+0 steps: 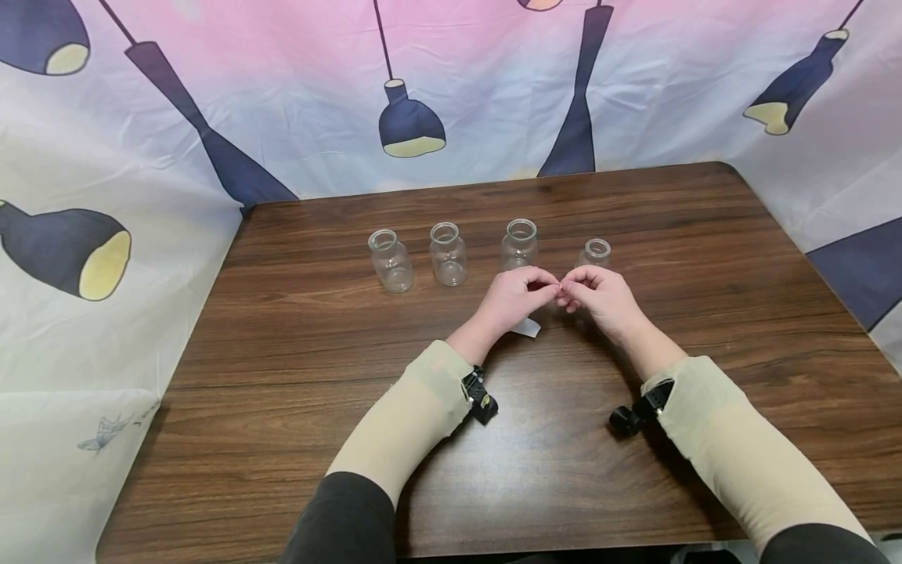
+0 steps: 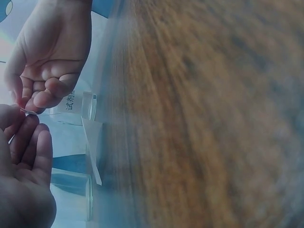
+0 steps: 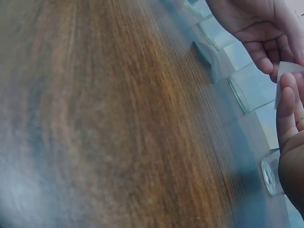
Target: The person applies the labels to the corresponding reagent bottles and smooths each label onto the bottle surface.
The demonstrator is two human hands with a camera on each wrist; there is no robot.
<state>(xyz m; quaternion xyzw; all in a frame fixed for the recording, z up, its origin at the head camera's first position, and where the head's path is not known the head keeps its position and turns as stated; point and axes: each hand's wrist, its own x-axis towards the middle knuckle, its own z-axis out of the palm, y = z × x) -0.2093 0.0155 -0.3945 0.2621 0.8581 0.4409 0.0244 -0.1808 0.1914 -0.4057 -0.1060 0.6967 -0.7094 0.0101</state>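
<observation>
My left hand (image 1: 513,296) and right hand (image 1: 600,296) meet fingertip to fingertip above the table, in front of the two right-hand jars. Between them, thumbs and forefingers pinch a small white paper label (image 3: 287,69), mostly covered by fingers. Just behind the hands stand a clear glass jar (image 1: 520,243) and a narrower-mouthed one (image 1: 597,251), their lower parts partly hidden. Printed characters (image 2: 70,101) show beside the right fingers in the left wrist view; I cannot tell whether they are on a jar or on the held paper.
Two more clear glass jars, one at far left (image 1: 391,262) and one beside it (image 1: 448,254), stand in the same row. A white paper slip (image 1: 527,327) lies on the brown wooden table (image 1: 296,392) under the left hand. A printed cloth (image 1: 479,94) hangs behind.
</observation>
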